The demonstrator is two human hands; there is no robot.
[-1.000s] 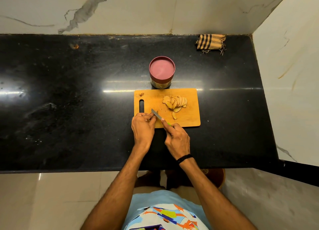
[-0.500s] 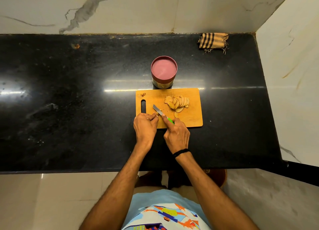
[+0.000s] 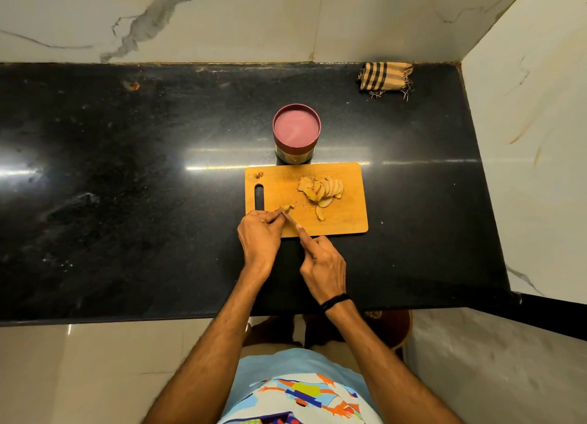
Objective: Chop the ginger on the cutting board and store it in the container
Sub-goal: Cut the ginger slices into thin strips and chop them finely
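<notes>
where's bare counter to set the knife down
Bare counter runs wide left of the cutting board; a narrower patch lies right of it, nearer than the striped cloth. Crowded: the board's near-left corner, where the left hand and right hand work, and behind it, by the container.

Black polished stone countertop (image 3: 127,201) runs wall to wall, speckled, with fine white flecks at the left. Back wall (image 3: 222,16) is pale marble-look slab with grey veins at the upper left and a vertical seam near the middle. Right wall (image 3: 524,137) has the same pale finish, with faint yellowish streaks. A thin bright reflection line (image 3: 222,167) crosses the counter, and there is a broad glare patch (image 3: 19,169) at the left edge. Small orange-brown mark (image 3: 133,86) near the back left. Folded striped cloth (image 3: 384,76), tan and dark with a frayed fringe, lies in the back right corner. Floor (image 3: 79,376) is glossy cream tile. A round brown object (image 3: 397,328) sits under the counter edge, identity unclear.
</notes>
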